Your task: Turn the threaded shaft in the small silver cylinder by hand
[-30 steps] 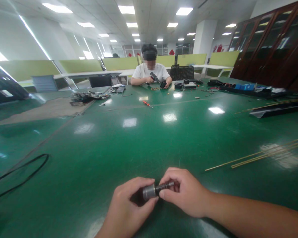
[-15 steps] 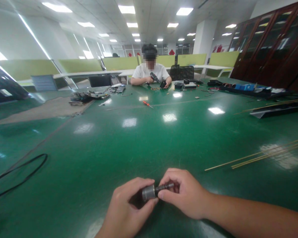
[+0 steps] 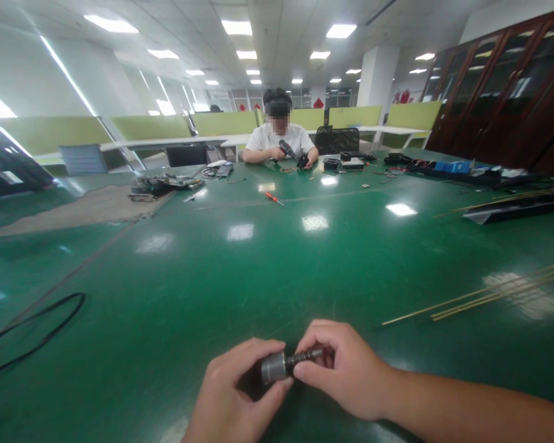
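Note:
Just above the green tabletop, at the bottom of the head view, I hold a grey metal cylinder [image 3: 273,368] with a dark ribbed shaft [image 3: 303,357] sticking out of its right end. My left hand [image 3: 240,384] is closed round the cylinder, thumb below and fingers above. Thumb and fingers of my right hand [image 3: 344,363] pinch the shaft close to where it meets the cylinder. The shaft's tip points right, towards my right palm. My fingers hide part of both pieces.
Thin brass-coloured rods [image 3: 480,298] lie to the right, a black cable [image 3: 50,326] to the left. Farther off is a red screwdriver [image 3: 273,198]. A co-worker [image 3: 279,138] across the table holds a power drill [image 3: 287,148]. Electronic parts [image 3: 164,184] and a black tray [image 3: 484,215] lie about.
The view has tilted up slightly, so my hands and the cylinder sit a little lower in the picture. Both hands keep their hold on the piece.

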A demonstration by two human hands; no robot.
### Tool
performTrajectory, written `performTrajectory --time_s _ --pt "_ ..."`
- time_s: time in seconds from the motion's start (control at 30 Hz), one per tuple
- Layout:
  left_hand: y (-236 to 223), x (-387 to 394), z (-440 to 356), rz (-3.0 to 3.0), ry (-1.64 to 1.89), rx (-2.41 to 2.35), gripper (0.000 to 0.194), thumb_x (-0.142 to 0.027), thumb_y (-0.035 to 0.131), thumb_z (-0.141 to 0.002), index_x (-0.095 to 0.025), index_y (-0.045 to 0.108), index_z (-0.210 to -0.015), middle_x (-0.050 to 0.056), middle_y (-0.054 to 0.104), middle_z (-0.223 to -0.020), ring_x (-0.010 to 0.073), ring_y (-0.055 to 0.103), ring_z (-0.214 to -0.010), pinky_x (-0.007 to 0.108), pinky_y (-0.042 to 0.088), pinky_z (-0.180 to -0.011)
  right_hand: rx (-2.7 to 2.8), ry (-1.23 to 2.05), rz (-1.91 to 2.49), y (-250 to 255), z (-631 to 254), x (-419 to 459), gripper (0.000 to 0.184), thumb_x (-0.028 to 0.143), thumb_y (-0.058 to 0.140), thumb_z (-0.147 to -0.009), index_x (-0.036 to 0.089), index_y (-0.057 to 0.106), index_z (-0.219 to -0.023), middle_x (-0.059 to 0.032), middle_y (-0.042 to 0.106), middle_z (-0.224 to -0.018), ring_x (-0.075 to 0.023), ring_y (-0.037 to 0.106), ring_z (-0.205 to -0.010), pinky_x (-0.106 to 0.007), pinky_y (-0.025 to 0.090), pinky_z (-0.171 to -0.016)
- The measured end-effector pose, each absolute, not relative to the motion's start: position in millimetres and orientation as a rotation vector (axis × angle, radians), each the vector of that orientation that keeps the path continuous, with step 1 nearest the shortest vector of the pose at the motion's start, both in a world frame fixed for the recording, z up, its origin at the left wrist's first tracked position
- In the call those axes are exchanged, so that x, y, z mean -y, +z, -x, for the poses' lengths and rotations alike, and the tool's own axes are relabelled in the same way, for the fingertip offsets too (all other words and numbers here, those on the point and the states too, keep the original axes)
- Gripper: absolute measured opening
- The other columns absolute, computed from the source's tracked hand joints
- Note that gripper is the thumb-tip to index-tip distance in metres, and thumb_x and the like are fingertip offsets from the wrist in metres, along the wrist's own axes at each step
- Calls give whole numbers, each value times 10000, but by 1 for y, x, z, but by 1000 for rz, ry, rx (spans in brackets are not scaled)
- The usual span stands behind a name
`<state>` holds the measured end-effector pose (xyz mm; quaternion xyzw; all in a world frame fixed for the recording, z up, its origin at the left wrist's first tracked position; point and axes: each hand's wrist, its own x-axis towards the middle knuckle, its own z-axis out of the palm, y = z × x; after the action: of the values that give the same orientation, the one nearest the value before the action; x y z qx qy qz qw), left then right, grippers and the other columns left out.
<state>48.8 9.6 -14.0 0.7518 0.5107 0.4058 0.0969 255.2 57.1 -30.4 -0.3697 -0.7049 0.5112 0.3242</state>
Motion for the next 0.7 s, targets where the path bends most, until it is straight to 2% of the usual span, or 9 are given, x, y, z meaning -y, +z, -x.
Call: performTrajectory --time_s 0.3,0.7 --pt "-16 -11 -46 -2237 1200 -1560 213 -283 787 -744 -287 779 -957 -5 802 -872 192 772 -741 232 634 -696 1824 1355 983 -32 -254 -57 49 211 759 -787 175 728 -799 34 553 -696 -101 491 -591 -229 346 -548" --pt "-18 -10 -44 -2242 1202 -1550 235 -318 797 -773 -316 761 -1005 -27 800 -907 173 772 -774 216 629 -728 1813 1357 953 -32 -254 -57 90 250 754 -796 166 722 -798 30 553 -694 -104 492 -591 -238 339 -552"
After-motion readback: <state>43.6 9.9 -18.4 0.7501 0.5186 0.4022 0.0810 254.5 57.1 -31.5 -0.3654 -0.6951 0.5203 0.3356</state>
